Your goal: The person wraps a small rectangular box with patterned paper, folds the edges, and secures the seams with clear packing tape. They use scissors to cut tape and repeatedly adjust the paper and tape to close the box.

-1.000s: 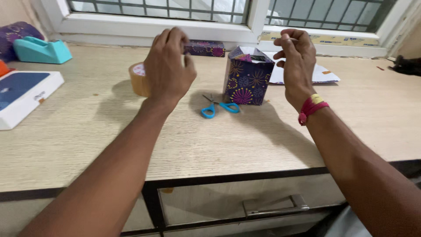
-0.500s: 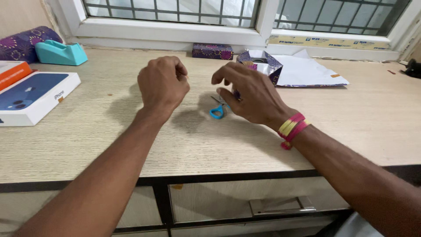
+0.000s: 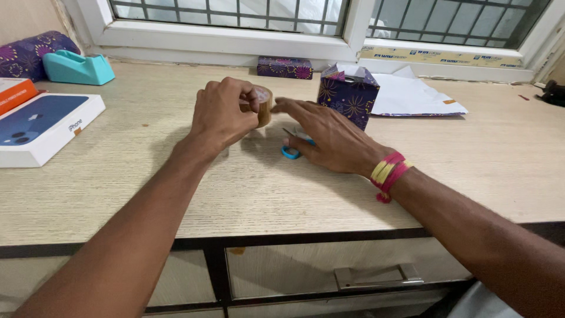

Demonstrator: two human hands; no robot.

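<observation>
Our left hand [image 3: 226, 112] has a closed grip on the brown tape roll [image 3: 262, 105], upright on the counter [image 3: 118, 176]. Our right hand [image 3: 329, 135] lies open over the blue scissors [image 3: 290, 152], beside the purple wrapped box [image 3: 348, 94]. Bare counter runs to the near edge.

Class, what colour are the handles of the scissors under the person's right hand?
Bright blue; the scissors show in the head view.

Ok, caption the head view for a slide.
Left hand holds a tape roll on the desk; right hand lies over blue scissors.
</observation>
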